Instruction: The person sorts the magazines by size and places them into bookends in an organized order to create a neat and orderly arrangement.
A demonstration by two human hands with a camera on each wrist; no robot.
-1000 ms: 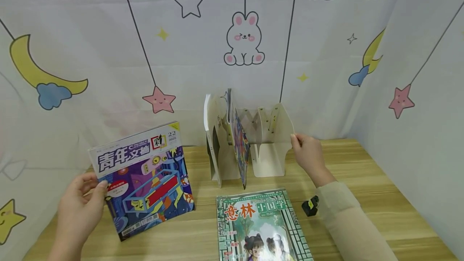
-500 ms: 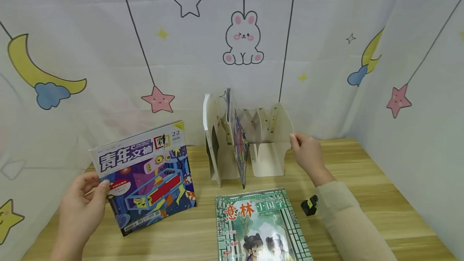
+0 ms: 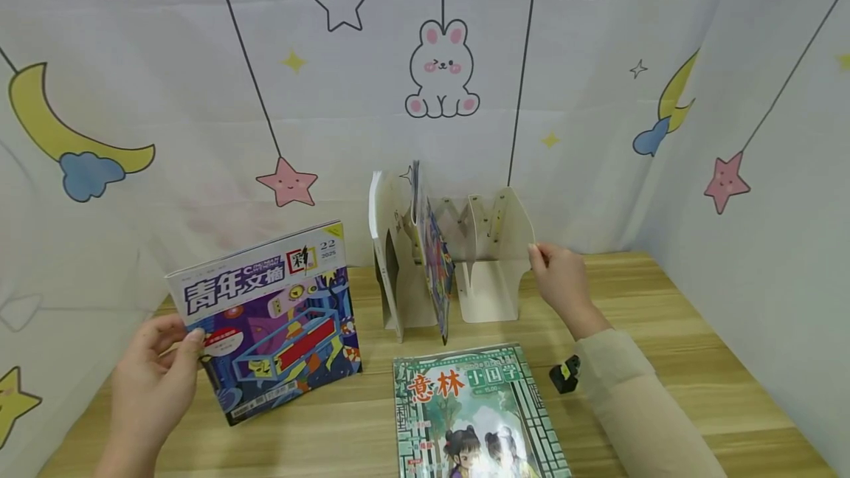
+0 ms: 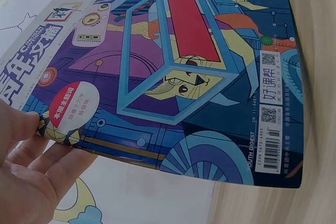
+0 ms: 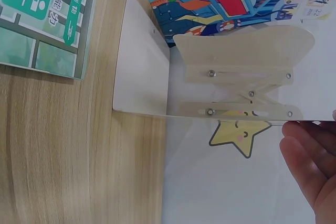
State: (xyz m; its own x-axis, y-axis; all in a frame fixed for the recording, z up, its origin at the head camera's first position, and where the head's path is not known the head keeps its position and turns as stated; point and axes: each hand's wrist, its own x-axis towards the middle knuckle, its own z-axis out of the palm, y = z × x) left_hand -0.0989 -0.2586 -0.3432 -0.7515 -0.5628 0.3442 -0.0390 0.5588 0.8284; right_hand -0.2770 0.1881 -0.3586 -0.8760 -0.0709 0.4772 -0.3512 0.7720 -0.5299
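the left hand (image 3: 156, 375) is pinching the purple magazine (image 3: 279, 323) by its left edge, thumb on the cover and fingers behind; the magazine is tilting at the left, seemingly off the table (image 3: 671, 389). farther off and to the right, the right hand (image 3: 561, 282) is pinching the outer plate of the cream rack (image 3: 488, 297), thumb and fingers closed down on its thin edge.

with one edge held, i'm guessing the purple magazine could be swinging down or fanning open if that thumb slips. a hard sideways tug could be dragging the rack askew, and the standing magazine (image 3: 438, 264) might be toppling rightward into the gap beside it.

the rack is showing smooth, flat plates with rounded corners and riveted crossing links. the purple cover is looking thin and flexible; nearer, the glossy green magazine (image 3: 468, 419) is lying flat on streaky wood grain.
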